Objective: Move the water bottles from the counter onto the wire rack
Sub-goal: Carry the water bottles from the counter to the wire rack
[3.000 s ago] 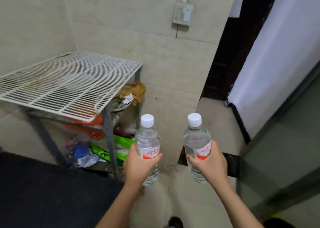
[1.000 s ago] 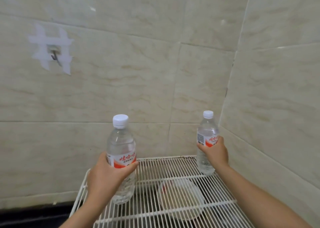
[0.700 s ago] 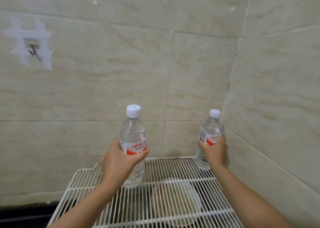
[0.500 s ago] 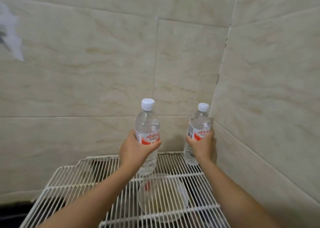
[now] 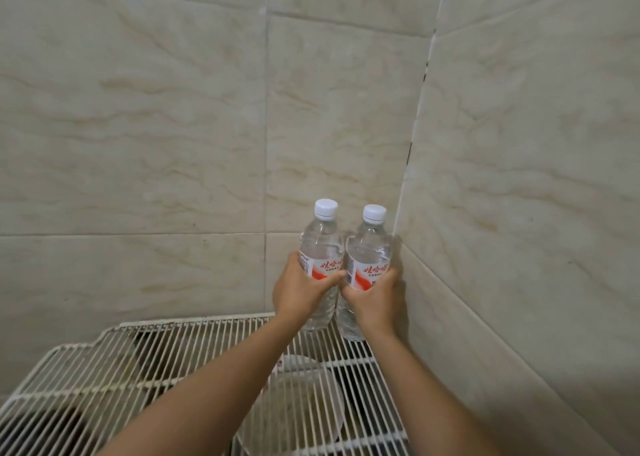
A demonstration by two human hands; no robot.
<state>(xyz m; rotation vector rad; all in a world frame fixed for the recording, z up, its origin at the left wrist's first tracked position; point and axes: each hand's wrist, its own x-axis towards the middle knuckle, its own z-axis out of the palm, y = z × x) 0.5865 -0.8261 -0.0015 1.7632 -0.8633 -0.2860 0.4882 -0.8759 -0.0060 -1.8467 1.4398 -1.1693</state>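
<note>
Clearance is running out at the rear right corner of the wire rack (image 5: 173, 358), where two tiled walls are meeting. The left bottle (image 5: 320, 248) and the right bottle (image 5: 369, 251) are standing upright there, side by side and touching. The right bottle is sitting just beside the right wall (image 5: 519, 213), and both are standing near the rear wall (image 5: 156, 144). Whether the bases are bearing on the wires cannot be told.

The left hand (image 5: 301, 293) is grasping the left bottle, with its fingers curled round the label band. The right hand (image 5: 375, 300) is grasping the right bottle likewise.

Open wire surface is extending leftward and toward the camera, up to a stepped rear-left edge. A pale round dish (image 5: 304, 396) is showing through the wires beneath the forearms.

Each label is showing red Chinese characters on white above a red-orange swoosh. The small print is not legible. White caps are closing both bottles.
</note>
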